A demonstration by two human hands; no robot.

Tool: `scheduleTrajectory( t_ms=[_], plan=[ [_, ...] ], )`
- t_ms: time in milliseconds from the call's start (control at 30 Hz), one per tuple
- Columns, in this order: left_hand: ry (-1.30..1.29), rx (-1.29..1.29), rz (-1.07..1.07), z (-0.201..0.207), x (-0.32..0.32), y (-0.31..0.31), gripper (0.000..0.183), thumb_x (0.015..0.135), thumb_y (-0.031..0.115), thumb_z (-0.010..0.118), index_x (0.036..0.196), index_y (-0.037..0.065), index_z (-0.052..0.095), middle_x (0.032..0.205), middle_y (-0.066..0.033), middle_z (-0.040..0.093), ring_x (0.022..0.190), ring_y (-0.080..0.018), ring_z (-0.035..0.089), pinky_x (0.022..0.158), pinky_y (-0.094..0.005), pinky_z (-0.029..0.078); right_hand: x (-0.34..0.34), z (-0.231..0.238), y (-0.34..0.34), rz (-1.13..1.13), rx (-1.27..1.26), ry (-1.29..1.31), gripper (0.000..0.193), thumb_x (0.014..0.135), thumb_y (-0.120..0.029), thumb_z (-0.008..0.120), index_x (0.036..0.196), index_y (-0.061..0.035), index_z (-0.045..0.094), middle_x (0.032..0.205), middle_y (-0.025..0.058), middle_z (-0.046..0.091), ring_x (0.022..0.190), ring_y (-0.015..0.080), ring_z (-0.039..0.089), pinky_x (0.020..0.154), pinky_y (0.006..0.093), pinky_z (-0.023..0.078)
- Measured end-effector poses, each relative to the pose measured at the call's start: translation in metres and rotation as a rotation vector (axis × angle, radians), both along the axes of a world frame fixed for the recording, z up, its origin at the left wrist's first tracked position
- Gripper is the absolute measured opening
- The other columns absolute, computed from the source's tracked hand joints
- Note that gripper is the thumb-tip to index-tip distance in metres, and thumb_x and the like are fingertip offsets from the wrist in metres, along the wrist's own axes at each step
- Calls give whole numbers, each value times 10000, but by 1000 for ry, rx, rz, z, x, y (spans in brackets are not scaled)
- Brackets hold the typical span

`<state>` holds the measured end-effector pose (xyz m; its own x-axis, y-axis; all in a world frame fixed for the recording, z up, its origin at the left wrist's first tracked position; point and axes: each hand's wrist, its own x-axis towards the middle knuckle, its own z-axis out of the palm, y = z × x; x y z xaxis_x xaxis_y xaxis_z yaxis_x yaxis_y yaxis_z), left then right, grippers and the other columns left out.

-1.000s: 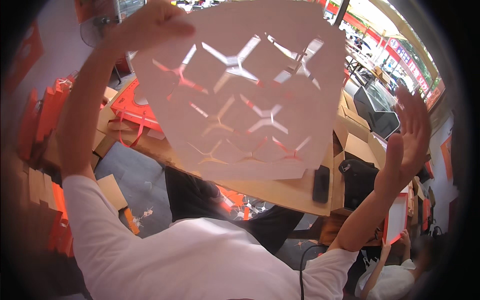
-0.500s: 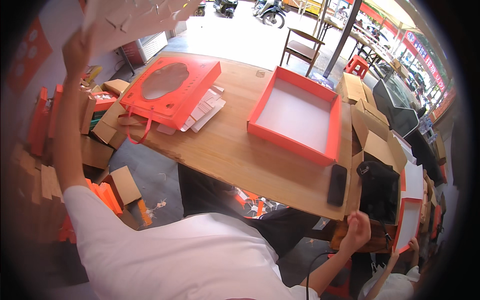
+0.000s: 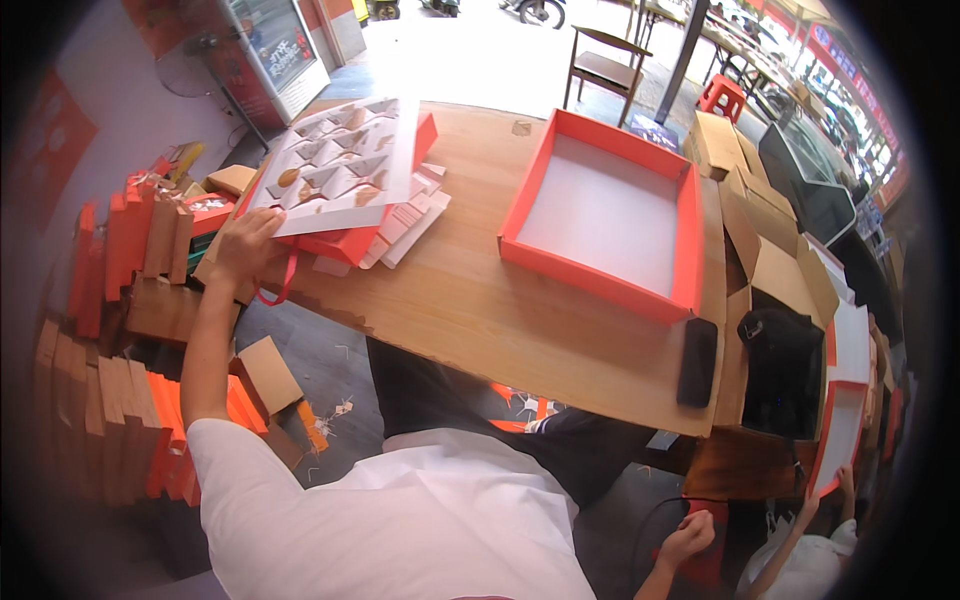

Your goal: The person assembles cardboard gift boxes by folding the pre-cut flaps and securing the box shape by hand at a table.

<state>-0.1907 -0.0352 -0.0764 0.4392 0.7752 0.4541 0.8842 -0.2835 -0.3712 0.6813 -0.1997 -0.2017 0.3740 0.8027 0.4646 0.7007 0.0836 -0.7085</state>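
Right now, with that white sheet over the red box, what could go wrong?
The white sheet might slip or bend, since only the left hand holds it, by one corner. The white card pieces beside the red box could scatter if the sheet brushes them. The black phone lies near the table's edge, so a passing arm might knock it off.
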Motion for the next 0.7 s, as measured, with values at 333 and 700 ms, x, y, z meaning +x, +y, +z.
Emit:
scheduleTrajectory(
  t_ms=[333, 700],
  plan=[
    [-289, -119, 177, 39, 63, -12, 588, 748, 8, 596, 1336, -8, 604, 1338, -226, 618, 1280, -414, 572, 1118, -473, 446, -103, -67, -68, 675, -349, 66, 215, 798, -65, 597, 599, -46, 520, 578, 151, 519, 485, 350, 526, 475, 428, 409],
    [-432, -282, -465, 0, 355, 120, 372, 896, 224, 737, 1223, 52, 700, 1224, -158, 695, 1208, -367, 619, 1054, -482, 482, -261, 74, 212, 568, 407, -89, 324, 819, -170, 781, 1124, -88, 712, 1052, 107, 705, 950, 324, 695, 810, 416, 574]
  ],
)
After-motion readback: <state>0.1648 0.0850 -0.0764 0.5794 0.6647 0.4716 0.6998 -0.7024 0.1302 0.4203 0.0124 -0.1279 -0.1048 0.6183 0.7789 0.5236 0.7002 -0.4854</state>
